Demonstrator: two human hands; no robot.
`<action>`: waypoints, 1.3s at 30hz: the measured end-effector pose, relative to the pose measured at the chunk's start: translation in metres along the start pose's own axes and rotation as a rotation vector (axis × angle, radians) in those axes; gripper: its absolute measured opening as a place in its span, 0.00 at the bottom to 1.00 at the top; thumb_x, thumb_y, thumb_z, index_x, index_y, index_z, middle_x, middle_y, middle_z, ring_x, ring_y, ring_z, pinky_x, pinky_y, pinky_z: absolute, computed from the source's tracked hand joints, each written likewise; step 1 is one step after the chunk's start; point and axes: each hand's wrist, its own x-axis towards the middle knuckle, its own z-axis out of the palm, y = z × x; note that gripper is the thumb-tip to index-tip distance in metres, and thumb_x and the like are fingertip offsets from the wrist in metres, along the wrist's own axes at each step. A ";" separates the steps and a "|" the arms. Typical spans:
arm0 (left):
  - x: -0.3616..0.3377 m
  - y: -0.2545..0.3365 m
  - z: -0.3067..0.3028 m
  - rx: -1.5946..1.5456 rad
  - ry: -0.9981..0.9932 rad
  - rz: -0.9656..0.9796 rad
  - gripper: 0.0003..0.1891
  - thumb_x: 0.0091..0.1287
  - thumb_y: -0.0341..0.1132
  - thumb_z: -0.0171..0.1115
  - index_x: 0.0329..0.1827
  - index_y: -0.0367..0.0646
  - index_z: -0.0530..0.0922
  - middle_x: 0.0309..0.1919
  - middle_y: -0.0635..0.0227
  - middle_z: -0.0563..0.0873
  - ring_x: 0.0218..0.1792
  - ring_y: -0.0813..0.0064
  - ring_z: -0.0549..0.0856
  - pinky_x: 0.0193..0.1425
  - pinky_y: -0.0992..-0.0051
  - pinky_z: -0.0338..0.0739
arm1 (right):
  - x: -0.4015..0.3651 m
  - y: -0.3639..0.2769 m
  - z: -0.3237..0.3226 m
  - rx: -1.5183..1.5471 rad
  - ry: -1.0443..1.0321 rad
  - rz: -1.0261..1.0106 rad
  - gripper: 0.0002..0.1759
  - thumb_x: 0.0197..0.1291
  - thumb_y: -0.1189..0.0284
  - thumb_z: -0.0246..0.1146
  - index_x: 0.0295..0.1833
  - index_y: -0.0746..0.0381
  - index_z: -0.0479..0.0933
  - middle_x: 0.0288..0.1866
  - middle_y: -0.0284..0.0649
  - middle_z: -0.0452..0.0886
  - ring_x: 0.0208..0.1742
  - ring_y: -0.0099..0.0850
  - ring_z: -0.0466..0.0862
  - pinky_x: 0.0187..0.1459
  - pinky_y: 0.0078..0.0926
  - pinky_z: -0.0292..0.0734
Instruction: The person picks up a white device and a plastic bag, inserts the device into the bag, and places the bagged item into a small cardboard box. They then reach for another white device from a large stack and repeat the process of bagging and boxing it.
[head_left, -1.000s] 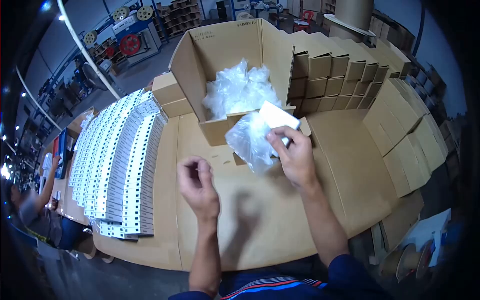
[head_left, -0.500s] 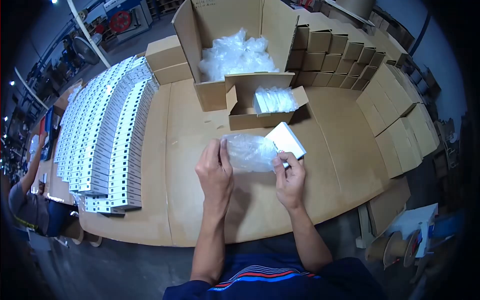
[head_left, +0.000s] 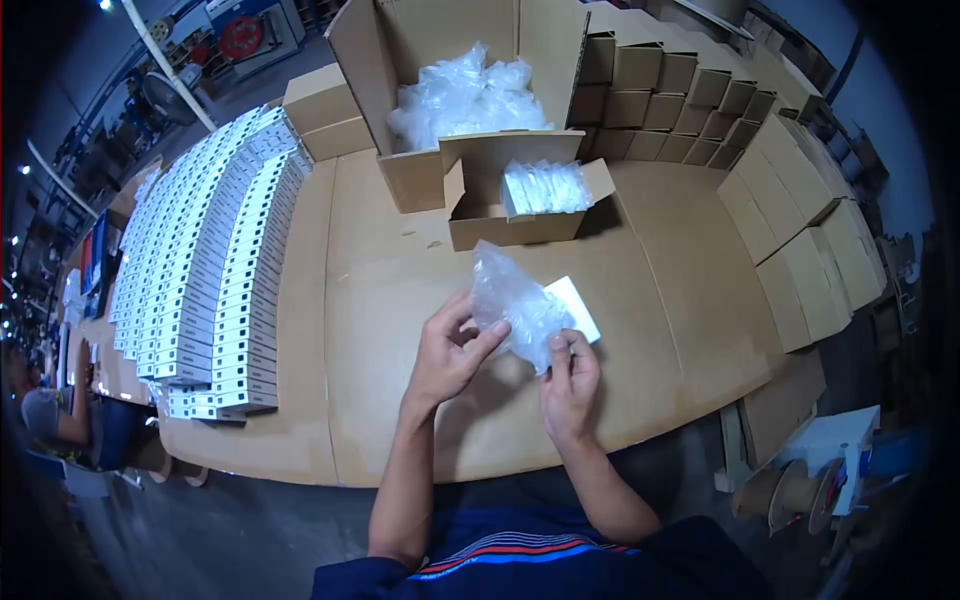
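A clear bubble-wrap bag (head_left: 515, 305) is stretched between my hands over the table, its top corner pointing up and away from me. My left hand (head_left: 450, 355) grips the bag's left side, thumb on the front and fingers behind. My right hand (head_left: 570, 385) pinches the bag's lower right edge together with a small white box (head_left: 575, 308). The bag overlaps the left part of that box. Beyond my hands stands an open carton (head_left: 510, 233) holding a row of wrapped white boxes (head_left: 545, 188) at its right side.
A large carton (head_left: 415, 185) full of clear bubble bags (head_left: 465, 100) stands behind the small one. Stacks of white boxes (head_left: 230, 330) line the left of the cardboard-covered table (head_left: 380, 430). Brown cartons (head_left: 800, 240) are piled right and back right. Another person (head_left: 65, 415) sits far left.
The bag has swung from lying sideways to standing more upright, covering more of the white box. My left hand has turned and shifted right toward my right hand. The whole view has shifted slightly.
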 end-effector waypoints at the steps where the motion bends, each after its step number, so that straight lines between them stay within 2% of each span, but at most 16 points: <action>1: -0.001 -0.003 0.002 -0.027 -0.002 -0.035 0.06 0.73 0.27 0.66 0.46 0.32 0.82 0.53 0.62 0.83 0.53 0.76 0.83 0.55 0.73 0.81 | 0.000 0.003 -0.002 0.003 -0.002 -0.031 0.12 0.79 0.67 0.59 0.47 0.66 0.80 0.38 0.28 0.78 0.39 0.15 0.70 0.36 0.16 0.65; 2: 0.000 -0.011 0.002 -0.004 0.004 0.022 0.05 0.74 0.27 0.65 0.45 0.32 0.82 0.46 0.66 0.83 0.46 0.79 0.82 0.49 0.76 0.79 | 0.000 0.005 -0.003 0.005 -0.002 -0.062 0.12 0.79 0.67 0.60 0.48 0.66 0.80 0.39 0.29 0.79 0.40 0.15 0.71 0.36 0.16 0.65; 4: -0.004 -0.006 -0.003 0.018 -0.004 0.003 0.05 0.75 0.27 0.64 0.44 0.33 0.81 0.44 0.67 0.83 0.43 0.80 0.81 0.46 0.77 0.77 | 0.009 0.004 -0.014 -0.001 -0.072 -0.126 0.14 0.75 0.65 0.64 0.52 0.66 0.82 0.45 0.32 0.82 0.44 0.18 0.73 0.39 0.17 0.69; 7: -0.004 0.003 -0.014 0.041 -0.098 0.009 0.06 0.76 0.28 0.62 0.43 0.32 0.80 0.43 0.67 0.82 0.41 0.81 0.80 0.44 0.77 0.76 | 0.031 -0.031 -0.028 -0.368 -0.218 -0.180 0.19 0.69 0.62 0.70 0.56 0.66 0.82 0.50 0.36 0.82 0.49 0.22 0.77 0.49 0.24 0.75; 8: -0.002 0.011 -0.014 0.058 -0.133 0.024 0.06 0.76 0.28 0.62 0.43 0.32 0.80 0.43 0.67 0.81 0.41 0.81 0.80 0.43 0.77 0.76 | 0.040 -0.038 -0.024 -0.191 -0.313 -0.153 0.22 0.63 0.62 0.75 0.55 0.66 0.84 0.55 0.42 0.80 0.53 0.27 0.79 0.52 0.27 0.77; 12: 0.007 0.011 -0.023 0.197 -0.229 0.039 0.08 0.77 0.29 0.61 0.46 0.30 0.80 0.40 0.67 0.78 0.37 0.80 0.79 0.40 0.78 0.75 | 0.058 -0.031 -0.027 -0.515 -0.494 -0.178 0.17 0.62 0.65 0.76 0.46 0.68 0.86 0.50 0.46 0.79 0.52 0.33 0.82 0.51 0.26 0.78; 15: 0.014 0.016 -0.029 0.150 -0.094 0.055 0.08 0.79 0.29 0.58 0.41 0.33 0.78 0.40 0.68 0.77 0.35 0.80 0.78 0.39 0.78 0.76 | 0.047 -0.032 -0.021 -0.427 -0.381 -0.033 0.13 0.66 0.67 0.73 0.44 0.68 0.86 0.47 0.46 0.79 0.48 0.33 0.82 0.48 0.29 0.78; 17: 0.020 0.009 -0.041 0.061 0.025 0.094 0.09 0.79 0.29 0.57 0.38 0.34 0.77 0.40 0.68 0.77 0.35 0.79 0.79 0.40 0.77 0.77 | 0.041 -0.021 -0.028 -0.521 -0.359 -0.112 0.13 0.71 0.66 0.68 0.42 0.67 0.86 0.43 0.44 0.79 0.40 0.29 0.78 0.42 0.29 0.75; 18: 0.022 0.006 -0.044 -0.074 0.048 0.099 0.05 0.80 0.28 0.56 0.43 0.37 0.76 0.43 0.68 0.77 0.40 0.78 0.79 0.45 0.77 0.79 | 0.036 -0.020 -0.025 -0.501 -0.334 -0.112 0.14 0.72 0.65 0.67 0.42 0.67 0.86 0.42 0.44 0.79 0.39 0.28 0.77 0.41 0.29 0.74; 21: 0.020 -0.001 -0.019 -0.409 0.445 0.163 0.05 0.80 0.29 0.55 0.53 0.39 0.74 0.47 0.68 0.76 0.46 0.77 0.79 0.53 0.76 0.78 | 0.022 -0.019 -0.021 -0.509 -0.243 -0.007 0.15 0.74 0.63 0.65 0.43 0.65 0.87 0.39 0.41 0.79 0.38 0.28 0.75 0.40 0.29 0.72; 23: 0.001 -0.030 -0.011 -0.232 0.418 0.083 0.14 0.80 0.33 0.57 0.64 0.38 0.70 0.57 0.63 0.78 0.55 0.76 0.79 0.62 0.73 0.75 | 0.017 -0.014 -0.015 -0.525 -0.171 -0.023 0.15 0.74 0.63 0.65 0.44 0.65 0.87 0.37 0.41 0.79 0.39 0.29 0.75 0.41 0.30 0.72; 24: -0.008 -0.029 0.004 -0.226 0.377 0.034 0.16 0.79 0.33 0.60 0.64 0.37 0.71 0.57 0.62 0.80 0.56 0.76 0.79 0.61 0.73 0.75 | 0.013 -0.006 -0.011 -0.483 -0.105 -0.120 0.16 0.75 0.63 0.65 0.45 0.65 0.87 0.35 0.39 0.79 0.37 0.28 0.74 0.39 0.28 0.71; 27: -0.022 -0.033 0.030 -0.122 0.352 -0.051 0.17 0.76 0.32 0.65 0.62 0.35 0.73 0.55 0.62 0.83 0.55 0.76 0.81 0.60 0.72 0.77 | 0.004 0.005 -0.007 -0.397 -0.091 -0.089 0.15 0.73 0.63 0.66 0.46 0.67 0.87 0.36 0.38 0.79 0.35 0.26 0.75 0.37 0.26 0.71; 31: -0.025 -0.025 0.026 -0.053 0.307 -0.135 0.18 0.72 0.30 0.70 0.60 0.33 0.75 0.51 0.63 0.85 0.51 0.76 0.84 0.56 0.72 0.79 | 0.009 -0.002 -0.010 -0.252 -0.205 -0.101 0.16 0.69 0.66 0.72 0.51 0.69 0.85 0.42 0.35 0.82 0.37 0.20 0.78 0.35 0.21 0.74; 35: -0.023 -0.023 0.030 -0.087 0.315 0.016 0.19 0.70 0.30 0.72 0.58 0.34 0.75 0.50 0.64 0.85 0.48 0.77 0.84 0.53 0.74 0.79 | 0.025 -0.010 -0.010 -0.100 -0.395 0.231 0.15 0.70 0.67 0.71 0.51 0.69 0.84 0.35 0.29 0.82 0.35 0.15 0.77 0.31 0.14 0.70; 39: -0.028 -0.037 0.015 -0.035 0.442 -0.057 0.16 0.66 0.29 0.75 0.47 0.38 0.73 0.38 0.73 0.77 0.45 0.80 0.82 0.51 0.77 0.79 | 0.027 -0.008 -0.006 -0.250 -0.244 -0.045 0.12 0.73 0.67 0.68 0.44 0.67 0.86 0.31 0.27 0.79 0.31 0.14 0.71 0.31 0.17 0.65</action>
